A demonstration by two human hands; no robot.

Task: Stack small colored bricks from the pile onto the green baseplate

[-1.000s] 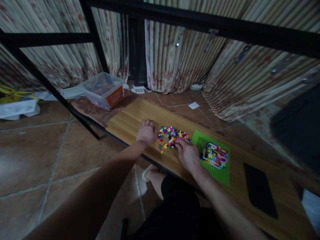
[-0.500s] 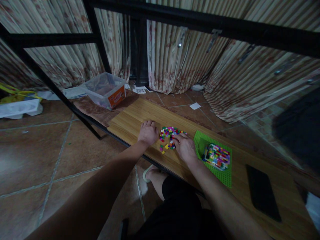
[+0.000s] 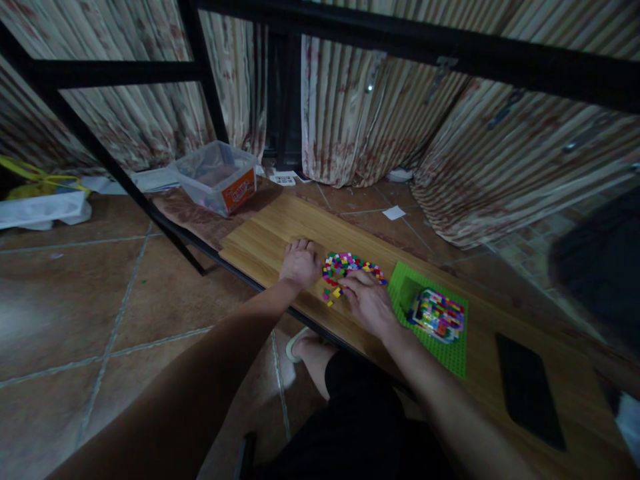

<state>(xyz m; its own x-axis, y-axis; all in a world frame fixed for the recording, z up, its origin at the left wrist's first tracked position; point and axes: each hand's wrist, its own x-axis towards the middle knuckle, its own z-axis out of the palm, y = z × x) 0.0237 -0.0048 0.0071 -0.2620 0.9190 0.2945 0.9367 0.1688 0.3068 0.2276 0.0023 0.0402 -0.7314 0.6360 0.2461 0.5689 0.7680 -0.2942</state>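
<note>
A pile of small, many-coloured toy bricks [image 3: 345, 261] lies on the wooden board between my two hands. A few yellow, green and pink bricks [image 3: 331, 295] sit apart on its near side. My left hand [image 3: 301, 263] rests palm down just left of the pile, fingers on the board and slightly apart. Over the pile's near right edge, my right hand [image 3: 369, 300] has its thumb and fingertips drawn together; whatever is between them is hidden. To its right, a block built of coloured bricks [image 3: 440, 313] stands on a green studded baseplate [image 3: 455, 360].
A dark flat phone-like slab [image 3: 530, 390] lies on the board [image 3: 270, 227] at right. A clear plastic bin [image 3: 215, 175] with an orange label sits beyond its left end. Black metal bars [image 3: 125, 75] cross above. Curtains [image 3: 350, 120] hang behind.
My right hand has shifted slightly, its fingertips now nearer the loose yellow bricks. The pile looks more spread out to the right. My left hand stays beside it. The view has shifted slightly.
</note>
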